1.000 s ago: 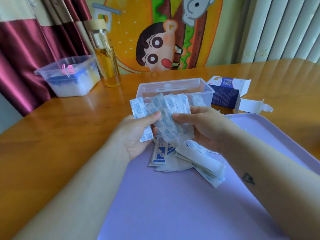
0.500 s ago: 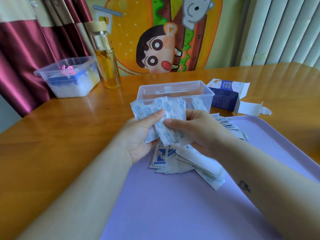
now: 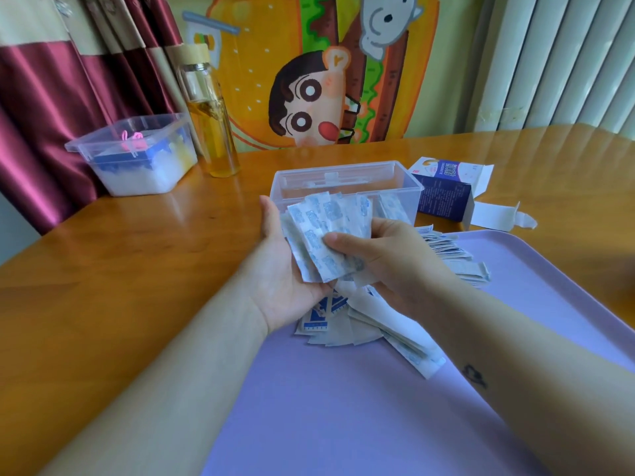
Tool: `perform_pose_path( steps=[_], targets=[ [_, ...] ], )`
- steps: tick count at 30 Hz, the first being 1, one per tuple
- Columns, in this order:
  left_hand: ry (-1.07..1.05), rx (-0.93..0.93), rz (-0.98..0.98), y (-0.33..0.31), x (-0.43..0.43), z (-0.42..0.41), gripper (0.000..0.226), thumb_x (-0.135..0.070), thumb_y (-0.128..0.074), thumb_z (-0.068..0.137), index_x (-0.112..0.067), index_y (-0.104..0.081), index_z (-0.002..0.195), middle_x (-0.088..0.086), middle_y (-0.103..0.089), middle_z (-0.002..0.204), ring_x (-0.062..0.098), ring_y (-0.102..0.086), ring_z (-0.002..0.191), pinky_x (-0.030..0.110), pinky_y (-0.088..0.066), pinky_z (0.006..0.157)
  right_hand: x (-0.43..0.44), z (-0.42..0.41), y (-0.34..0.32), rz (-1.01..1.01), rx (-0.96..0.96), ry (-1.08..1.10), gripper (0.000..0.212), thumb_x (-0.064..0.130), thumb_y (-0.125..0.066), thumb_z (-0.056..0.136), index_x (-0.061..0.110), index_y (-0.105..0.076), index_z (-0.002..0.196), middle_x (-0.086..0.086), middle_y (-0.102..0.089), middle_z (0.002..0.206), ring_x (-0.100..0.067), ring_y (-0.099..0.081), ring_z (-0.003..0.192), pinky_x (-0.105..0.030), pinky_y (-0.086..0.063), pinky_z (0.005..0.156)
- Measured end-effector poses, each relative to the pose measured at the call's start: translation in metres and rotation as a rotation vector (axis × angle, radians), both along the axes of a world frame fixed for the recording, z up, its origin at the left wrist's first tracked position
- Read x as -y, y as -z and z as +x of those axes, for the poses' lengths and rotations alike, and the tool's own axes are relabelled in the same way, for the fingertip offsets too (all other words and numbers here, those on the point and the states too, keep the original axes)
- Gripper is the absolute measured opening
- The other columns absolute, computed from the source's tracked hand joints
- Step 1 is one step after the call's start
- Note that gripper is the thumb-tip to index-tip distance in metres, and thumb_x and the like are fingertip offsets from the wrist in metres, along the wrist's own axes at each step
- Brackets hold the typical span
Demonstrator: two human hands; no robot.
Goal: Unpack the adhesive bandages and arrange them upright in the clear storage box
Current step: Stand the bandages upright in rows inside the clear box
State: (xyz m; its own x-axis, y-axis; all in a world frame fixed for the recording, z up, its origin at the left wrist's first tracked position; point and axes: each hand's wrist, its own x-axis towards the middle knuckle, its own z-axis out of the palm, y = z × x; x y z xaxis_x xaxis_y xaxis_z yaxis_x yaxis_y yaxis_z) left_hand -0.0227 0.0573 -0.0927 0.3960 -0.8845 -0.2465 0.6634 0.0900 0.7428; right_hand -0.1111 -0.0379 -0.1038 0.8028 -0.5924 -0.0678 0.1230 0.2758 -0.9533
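Fan of wrapped adhesive bandages (image 3: 326, 231): cradled on flat left hand (image 3: 285, 273), pinched by right hand (image 3: 388, 259), just near of clear storage box (image 3: 343, 165); step judged gathering, next move needing squared edges before standing them inside.

No wording can be read with certainty. Blue characters are printed on the white top of the opened white and dark blue cardboard carton (image 3: 445, 192), but are too blurred to be made out. Repeated pale blue print is carried by the fanned white paper-wrapped adhesive bandages (image 3: 316, 221); it is likewise illegible.
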Motion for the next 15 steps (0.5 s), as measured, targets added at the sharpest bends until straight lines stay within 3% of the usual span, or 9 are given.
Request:
perform_pose_path(
  steps=[1,3,6,8,10,12,15],
  targets=[
    [0.029,0.007,-0.003,-0.002,-0.001,-0.002,0.084,-0.074,-0.016,0.084,-0.012,-0.056,0.124,0.014,-0.067,0.117,0.026,-0.066,0.104,0.036,-0.055,0.083,-0.001,0.000,0.001,-0.034,-0.017,0.004,0.027,0.002,-0.070,0.079,-0.001,-0.065,0.106,-0.017,-0.072,0.098,-0.029,-0.070,0.086,-0.035,-0.058,0.067],
    [0.029,0.053,0.019,-0.001,-0.001,-0.006,0.069,-0.064,-0.029,0.090,-0.011,-0.056,0.126,0.013,-0.066,0.118,0.026,-0.064,0.108,0.039,-0.052,0.090,-0.004,0.001,0.002,-0.114,-0.046,0.008,0.023,0.004,-0.073,0.077,0.001,-0.067,0.099,-0.016,-0.073,0.091,-0.028,-0.071,0.080,-0.032,-0.055,0.061],
    [-0.060,0.078,0.073,0.004,0.002,-0.004,0.037,-0.032,-0.047,0.096,-0.009,-0.060,0.122,0.014,-0.069,0.111,0.027,-0.068,0.099,0.040,-0.058,0.078,-0.007,0.001,0.002,-0.191,-0.058,-0.011,0.015,0.006,-0.073,0.077,0.004,-0.070,0.091,-0.016,-0.073,0.086,-0.029,-0.071,0.078,-0.037,-0.057,0.065],
    [-0.096,0.053,0.062,0.006,0.002,-0.001,0.033,-0.029,-0.049,0.096,-0.011,-0.060,0.122,0.013,-0.069,0.112,0.028,-0.068,0.100,0.041,-0.058,0.079,-0.006,0.000,0.000,-0.142,-0.056,-0.077,0.017,0.009,-0.069,0.082,0.000,-0.069,0.097,-0.020,-0.071,0.096,-0.033,-0.069,0.089,-0.044,-0.057,0.078],
    [-0.136,0.042,0.052,0.005,0.002,0.001,0.031,-0.029,-0.047,0.097,-0.012,-0.062,0.118,0.014,-0.069,0.112,0.028,-0.067,0.101,0.040,-0.055,0.081,0.000,-0.002,-0.003,-0.065,-0.069,-0.128,0.021,0.008,-0.060,0.089,-0.004,-0.065,0.105,-0.020,-0.069,0.104,-0.032,-0.067,0.095,-0.042,-0.055,0.086],
    [-0.188,0.030,0.033,0.005,0.002,0.002,0.027,-0.027,-0.044,0.098,-0.012,-0.064,0.109,0.012,-0.071,0.107,0.025,-0.067,0.098,0.036,-0.053,0.077,0.003,-0.004,-0.004,-0.060,-0.092,-0.120,0.019,0.005,-0.055,0.091,-0.005,-0.064,0.104,-0.020,-0.069,0.104,-0.028,-0.068,0.092,-0.039,-0.056,0.085],
    [-0.273,0.013,-0.017,0.004,0.003,0.001,0.024,-0.022,-0.043,0.099,-0.012,-0.064,0.096,0.008,-0.073,0.090,0.022,-0.068,0.084,0.034,-0.054,0.071,0.005,-0.005,-0.006,-0.131,-0.110,-0.027,0.008,0.003,-0.059,0.088,0.002,-0.066,0.088,-0.016,-0.069,0.091,-0.024,-0.065,0.080,-0.037,-0.056,0.075]
  ],
)
